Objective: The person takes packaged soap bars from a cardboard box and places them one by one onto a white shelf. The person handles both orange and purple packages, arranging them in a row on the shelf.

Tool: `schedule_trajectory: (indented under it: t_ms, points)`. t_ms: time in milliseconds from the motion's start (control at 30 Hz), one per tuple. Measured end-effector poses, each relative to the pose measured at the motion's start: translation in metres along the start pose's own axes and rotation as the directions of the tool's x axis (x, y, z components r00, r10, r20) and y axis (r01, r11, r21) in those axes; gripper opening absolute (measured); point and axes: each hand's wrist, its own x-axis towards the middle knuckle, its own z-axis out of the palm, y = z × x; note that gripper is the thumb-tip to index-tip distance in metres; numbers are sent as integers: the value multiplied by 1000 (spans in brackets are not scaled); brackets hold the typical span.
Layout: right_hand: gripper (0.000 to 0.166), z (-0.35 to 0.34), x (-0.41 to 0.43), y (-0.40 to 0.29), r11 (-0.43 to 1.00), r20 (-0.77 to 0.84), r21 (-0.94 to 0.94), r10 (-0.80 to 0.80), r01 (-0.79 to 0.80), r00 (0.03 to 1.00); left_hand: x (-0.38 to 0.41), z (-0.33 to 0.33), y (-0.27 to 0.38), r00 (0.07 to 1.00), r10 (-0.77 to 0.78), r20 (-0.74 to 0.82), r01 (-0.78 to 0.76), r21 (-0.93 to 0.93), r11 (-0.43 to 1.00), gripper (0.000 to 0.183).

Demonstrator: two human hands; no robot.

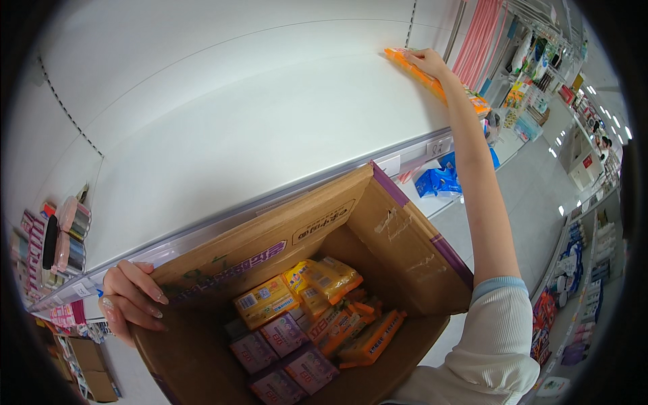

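My left hand (130, 298) grips the left rim of an open cardboard carton (400, 233), its fingers curled over the edge. The carton is tilted against the front of a white shelf (243, 136). Inside it lie purple boxes (309, 369), yellow packs (268, 301) and orange packs of soap bars (374, 339). My right arm reaches over the carton to the shelf's right end. There my right hand (429, 63) has its fingers on an orange pack (412, 71) at the back of the shelf. More orange packs (478, 104) lie near the front edge, partly behind my forearm.
A price rail (354, 157) with tags runs along the shelf's front. Blue packs (439, 182) sit on a lower shelf. Clear-lidded cases (73, 238) stand at the left end. An aisle floor (531, 182) and stocked shelves (582, 283) lie to the right.
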Motion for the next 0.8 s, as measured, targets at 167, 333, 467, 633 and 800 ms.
schedule_trajectory:
  t_ms: [167, 333, 467, 633, 800]
  points:
    - [48, -2, 10, 16, 993, -126, -69, -105, 97, 987, -1, 4, -4, 999, 15, -28, -16, -27, 1000, 55]
    - [48, 0, 15, 21, 993, -134, -78, -104, 94, 985, 0, 3, -6, 1000, 20, -12, -20, -39, 999, 55]
    - [46, 2, 16, 18, 994, -126, -42, -103, 99, 987, 0, 2, -2, 1000, 25, -7, -25, -40, 999, 55]
    - [45, -5, -1, 4, 999, -61, 19, -28, 29, 998, -1, 5, -5, 999, 15, -32, -16, -34, 999, 55]
    - [46, -4, 3, 10, 997, -91, -18, -77, 76, 993, -1, 4, -4, 1000, 6, -12, -6, -26, 1000, 55]
